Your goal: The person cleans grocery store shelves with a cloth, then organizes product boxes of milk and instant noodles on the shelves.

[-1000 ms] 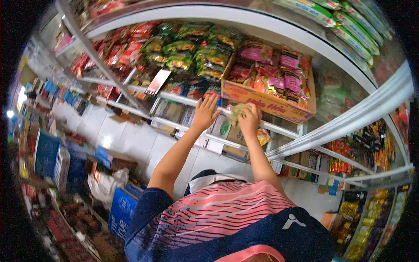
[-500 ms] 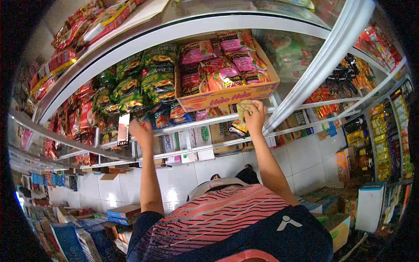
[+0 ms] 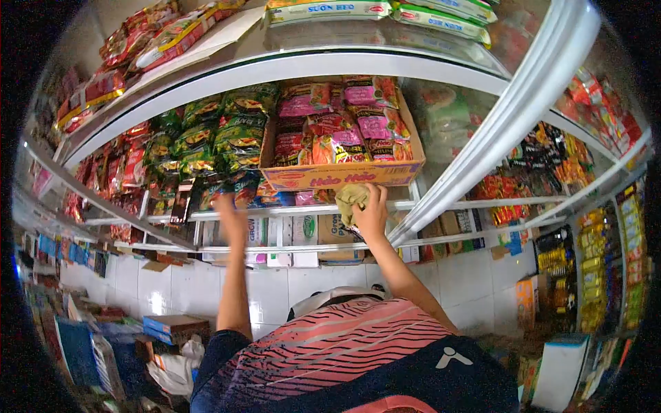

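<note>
In my right hand point(image 3: 372, 212) is a crumpled yellowish-green cloth point(image 3: 352, 202), gripped at the shelf's front rail point(image 3: 303, 212). The hand is just below an open cardboard box point(image 3: 344, 177) of pink and red noodle packets point(image 3: 339, 134). My left hand point(image 3: 232, 219) hovers near the same rail, further left and in front of blue packets. Motion blur smears its fingers, so their state is unclear. Green noodle packets point(image 3: 241, 127) are stacked to the left of the box.
Glass panels and a thick white frame post point(image 3: 499, 124) stand on the right. Long packs point(image 3: 327, 9) lie on the shelf above. Lower down are boxed goods point(image 3: 299, 237) behind the rails. Cartons point(image 3: 172, 327) and a white plastic bag point(image 3: 175, 368) are on the left behind me.
My right hand has shifted a little left under the box with the cloth. My left hand has come slightly right, nearer the box. The whole view has shifted, with the shelves lower in frame.
</note>
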A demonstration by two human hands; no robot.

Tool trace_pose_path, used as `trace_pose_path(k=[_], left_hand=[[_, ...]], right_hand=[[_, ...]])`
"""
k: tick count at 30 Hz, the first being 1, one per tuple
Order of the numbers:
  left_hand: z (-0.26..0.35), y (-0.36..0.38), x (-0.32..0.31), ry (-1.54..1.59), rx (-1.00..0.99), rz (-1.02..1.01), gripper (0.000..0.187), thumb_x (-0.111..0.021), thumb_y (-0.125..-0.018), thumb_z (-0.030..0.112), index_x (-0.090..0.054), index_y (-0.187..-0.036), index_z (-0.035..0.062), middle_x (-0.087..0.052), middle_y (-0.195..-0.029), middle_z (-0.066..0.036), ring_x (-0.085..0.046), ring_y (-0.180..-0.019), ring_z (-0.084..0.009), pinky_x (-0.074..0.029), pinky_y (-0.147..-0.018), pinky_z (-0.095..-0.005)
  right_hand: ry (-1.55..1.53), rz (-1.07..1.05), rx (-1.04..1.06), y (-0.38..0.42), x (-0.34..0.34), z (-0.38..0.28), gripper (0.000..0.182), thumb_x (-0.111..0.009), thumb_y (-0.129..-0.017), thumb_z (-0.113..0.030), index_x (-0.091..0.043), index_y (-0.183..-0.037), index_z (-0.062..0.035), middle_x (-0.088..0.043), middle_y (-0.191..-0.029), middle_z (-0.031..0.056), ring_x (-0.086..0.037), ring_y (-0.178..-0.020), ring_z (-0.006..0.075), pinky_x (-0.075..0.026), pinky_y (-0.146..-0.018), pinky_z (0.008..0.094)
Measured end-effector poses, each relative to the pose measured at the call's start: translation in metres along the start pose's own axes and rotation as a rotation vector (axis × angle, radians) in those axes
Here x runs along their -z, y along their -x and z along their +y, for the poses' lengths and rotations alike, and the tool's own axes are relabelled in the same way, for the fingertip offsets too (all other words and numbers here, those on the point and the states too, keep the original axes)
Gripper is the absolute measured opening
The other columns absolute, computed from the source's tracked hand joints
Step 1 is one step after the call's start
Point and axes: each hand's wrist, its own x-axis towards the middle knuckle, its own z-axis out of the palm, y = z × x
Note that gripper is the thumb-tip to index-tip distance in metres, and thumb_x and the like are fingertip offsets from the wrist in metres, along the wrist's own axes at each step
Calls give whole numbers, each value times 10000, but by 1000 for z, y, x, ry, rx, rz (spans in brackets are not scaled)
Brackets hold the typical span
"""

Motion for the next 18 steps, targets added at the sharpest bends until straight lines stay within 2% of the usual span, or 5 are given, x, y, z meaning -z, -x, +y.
trace_pose_path(k=[4,8,12,16,18], left_hand=[[145,60,-31,392,-256,-438,451,-644,-652,119,-487,-1061,10,-484,-1089,-189,-431,-1046,-345,-345,-899,-403],[197,63,-55,263,-210,-287,535,-662,-588,126,-437,-1058,7,-428,-1101,-191,-411,-1043,-356,-340,-894,-417],[181,55,-56,172,-134,-258,395,-649,-587,56,-446,-924,31,-459,-1000,-168,-441,-933,-357,-371,-800,-414],[112,32,-53,148,264,-5,284,-575,-645,31,-423,-885,41,-471,-895,-166,-481,-822,-313,-408,-727,-369],[95,3,-47,585,732,205,242,-528,-700,39,-391,-900,41,-467,-870,-122,-484,-767,-238,-418,-667,-333]], right_hand=[[-69,-331,173,-7,-5,-3,368,-596,-627,-75,-494,-980,-50,-472,-974,145,-492,-907,360,-429,-741,389],[-618,-587,-117,-29,-1,18,198,-564,-741,-100,-566,-926,-29,-585,-824,81,-553,-737,144,-432,-682,279],[-521,-607,-83,-50,12,52,144,-525,-786,-84,-574,-895,-4,-586,-771,47,-550,-698,110,-432,-656,246],[-611,-646,-117,-52,10,61,122,-531,-790,-55,-566,-888,9,-567,-729,31,-534,-692,88,-411,-650,212],[-631,-664,-150,-51,11,59,123,-521,-791,-56,-567,-881,15,-560,-728,28,-528,-697,89,-405,-662,212]])
